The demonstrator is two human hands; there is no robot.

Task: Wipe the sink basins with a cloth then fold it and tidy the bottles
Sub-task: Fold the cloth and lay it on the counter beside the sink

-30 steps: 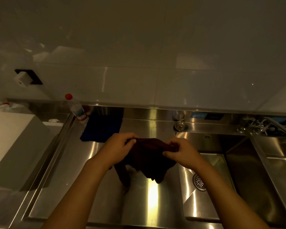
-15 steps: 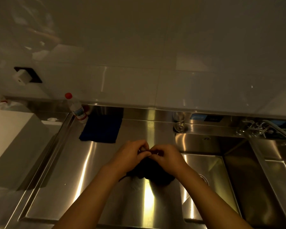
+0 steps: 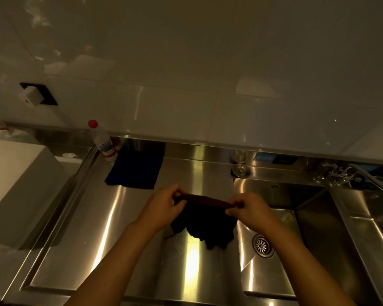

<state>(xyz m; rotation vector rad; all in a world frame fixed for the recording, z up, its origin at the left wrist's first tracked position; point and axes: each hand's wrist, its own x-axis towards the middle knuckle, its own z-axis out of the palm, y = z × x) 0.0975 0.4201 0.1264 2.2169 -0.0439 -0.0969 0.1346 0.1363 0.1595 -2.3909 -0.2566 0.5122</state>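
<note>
A dark maroon cloth [image 3: 208, 221] hangs above the steel drainboard [image 3: 102, 235], stretched by its top edge between both hands. My left hand [image 3: 164, 206] pinches its left corner and my right hand [image 3: 248, 208] pinches its right corner. The rest of the cloth droops in loose folds over the drainboard, next to the sink basin [image 3: 281, 272] with its round drain [image 3: 262, 245]. A clear bottle with a red cap [image 3: 102, 141] stands upright at the back left corner, beside a folded blue cloth [image 3: 134, 172] lying flat.
A faucet [image 3: 349, 176] reaches out at the back right, over a second basin [image 3: 376, 235]. A small glass [image 3: 240, 167] stands on the back ledge. A white box-shaped appliance [image 3: 13, 184] sits to the left. A tiled wall rises behind.
Half a second ago my hands met together over the bunched cloth. They have since drawn apart sideways, pulling the cloth's top edge taut between them.
</note>
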